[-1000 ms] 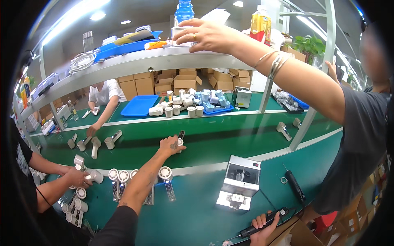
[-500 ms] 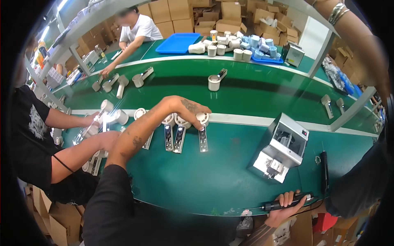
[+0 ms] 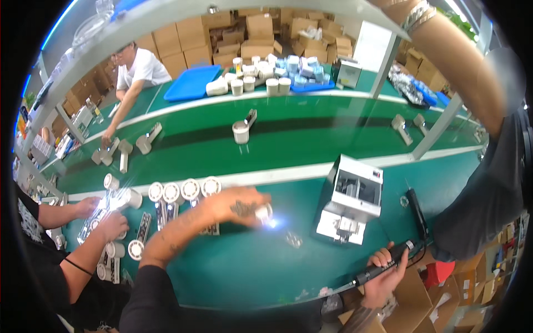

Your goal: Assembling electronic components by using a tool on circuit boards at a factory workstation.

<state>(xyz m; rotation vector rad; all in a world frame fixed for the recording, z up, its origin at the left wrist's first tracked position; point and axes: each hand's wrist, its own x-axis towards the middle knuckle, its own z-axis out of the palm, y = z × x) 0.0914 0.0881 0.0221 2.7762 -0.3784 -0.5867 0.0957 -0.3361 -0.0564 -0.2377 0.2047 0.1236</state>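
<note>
My left hand (image 3: 241, 205) reaches right over the green bench, blurred, fingers closed on a white round-headed device (image 3: 265, 213). A bright glare covers part of it, and its handle end appears smeared. Behind my left forearm, several similar devices stand in a row, among them one with a slotted white head (image 3: 190, 188); their handles show open circuitry and are partly hidden by my arm. At the bench's front edge, my right hand (image 3: 383, 277) grips a black electric screwdriver (image 3: 387, 262), its thin bit pointing left.
A grey-white machine (image 3: 350, 200) stands right of centre, beside another black screwdriver (image 3: 417, 213). The green conveyor belt (image 3: 300, 139) carries more devices. A co-worker's hands (image 3: 111, 225) work at left; another person's arm (image 3: 455, 66) crosses the upper right. A blue tray (image 3: 191, 83) lies beyond.
My left hand has drawn a device away from the row, rightward and nearer me. My right hand still holds the screwdriver, now tilted more upward. The whole view has shifted.
</note>
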